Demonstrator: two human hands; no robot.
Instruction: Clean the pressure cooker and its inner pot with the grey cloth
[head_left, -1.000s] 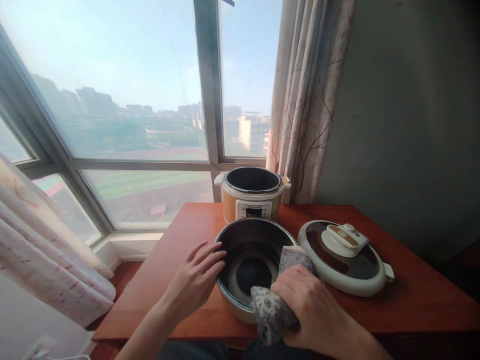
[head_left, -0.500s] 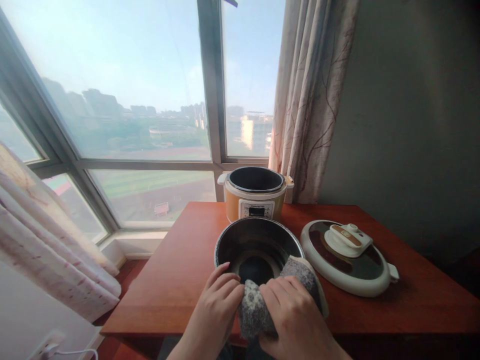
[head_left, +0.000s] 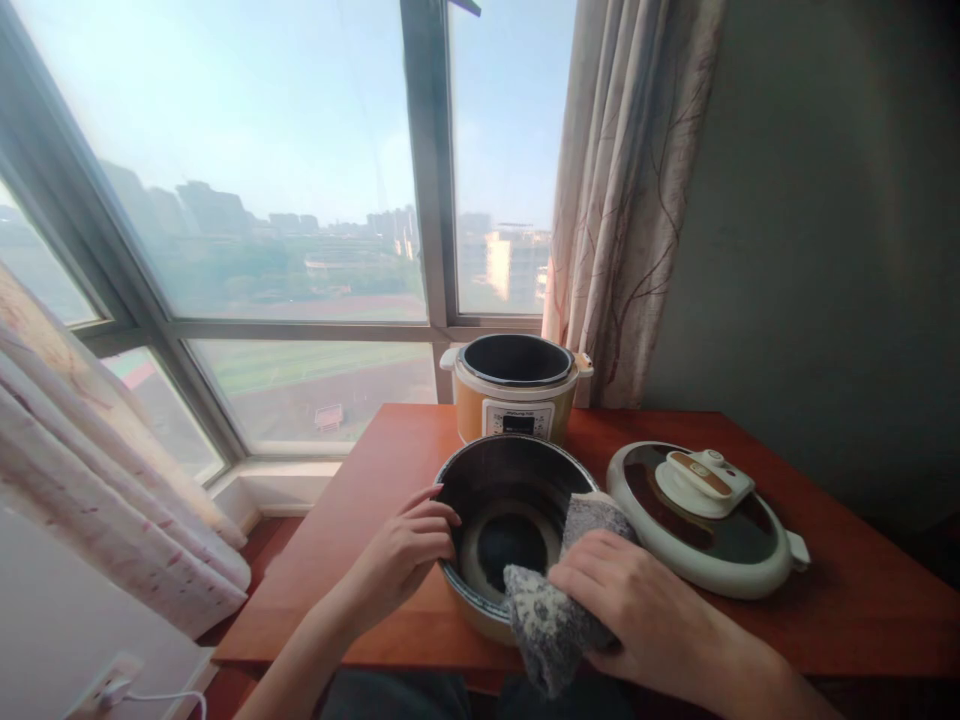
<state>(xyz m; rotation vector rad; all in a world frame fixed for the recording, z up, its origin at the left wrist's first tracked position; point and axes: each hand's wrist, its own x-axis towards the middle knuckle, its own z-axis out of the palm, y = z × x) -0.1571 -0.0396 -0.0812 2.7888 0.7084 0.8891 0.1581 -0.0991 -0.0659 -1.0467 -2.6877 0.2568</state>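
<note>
A dark inner pot point(head_left: 517, 540) sits on the table in front of me, its opening tilted toward me. My left hand point(head_left: 409, 545) grips its left rim, fingers hooked over the edge. In my right hand point(head_left: 622, 590) is a grey, fuzzy cloth point(head_left: 551, 625), bunched at the pot's near right rim. One end of the cloth hangs down outside the pot and another part sticks up by the right rim. The right fingertips are partly hidden by the cloth.
Behind the pot stands the yellow and white cooker body point(head_left: 514, 390). Its round lid point(head_left: 709, 520) lies to the right on the red-brown table point(head_left: 322, 580). A window point(head_left: 300, 260) and curtains point(head_left: 615, 200) are beyond. A plugged-in cable point(head_left: 161, 697) shows at lower left.
My left hand has left the cloth, moved left and taken hold of the pot's left rim. My right hand still holds the cloth and has shifted slightly right.
</note>
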